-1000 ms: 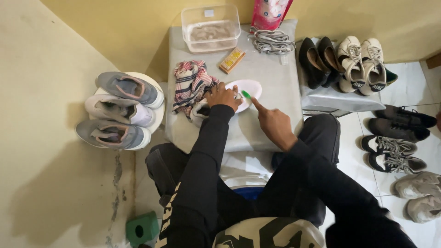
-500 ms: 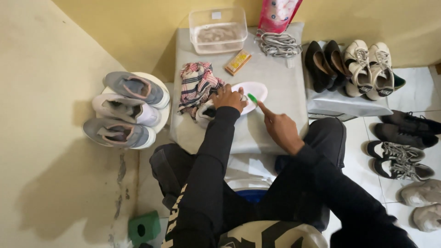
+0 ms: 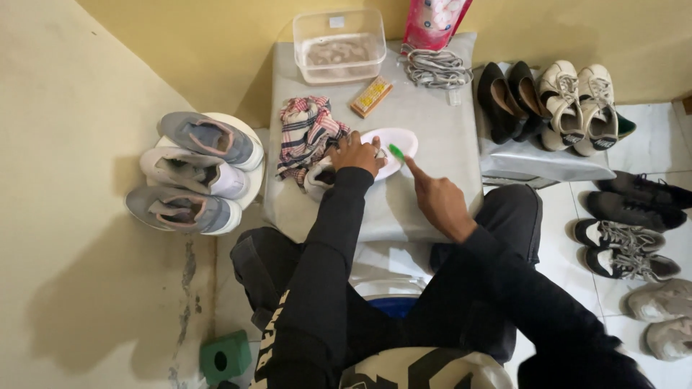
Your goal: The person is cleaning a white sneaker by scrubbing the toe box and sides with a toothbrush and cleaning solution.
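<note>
I see the white shoe [image 3: 375, 155] lying near the middle of the grey worktop [image 3: 432, 209], sole turned up. Its long axis runs from lower left to upper right, with the smooth oval sole end toward the far right and the other end down by the striped cloth [image 3: 308, 133].

My left hand [image 3: 357, 153] is clamped over the shoe's middle, fingers curled around it. My right hand [image 3: 441, 204] grips a thin brush [image 3: 397, 153] with a green head; the index finger lies straight along the handle, the other fingers are closed. The green head touches the sole near its far end.

The cloth is crumpled, checked in red, white and dark, touching the shoe's left side. Behind it stands a clear rectangular plastic tub [image 3: 339, 45] with cloudy water and a small white label on its far wall. A small flat orange-yellow bar [image 3: 372, 96] lies between tub and shoe. A tangle of grey laces [image 3: 435, 68] sits at the far right corner, just below a pink-and-white pouch [image 3: 435, 21] leaning on the yellow wall.

Left of the worktop, 3 grey and white sneakers [image 3: 193, 173] are stacked on a round white stool. On the right, black flats [image 3: 510, 101] and cream sneakers [image 3: 579, 104] rest on a lower grey ledge, with more dark shoes [image 3: 627, 230] on the tiled floor. A green block [image 3: 224, 356] sits by my left knee.
</note>
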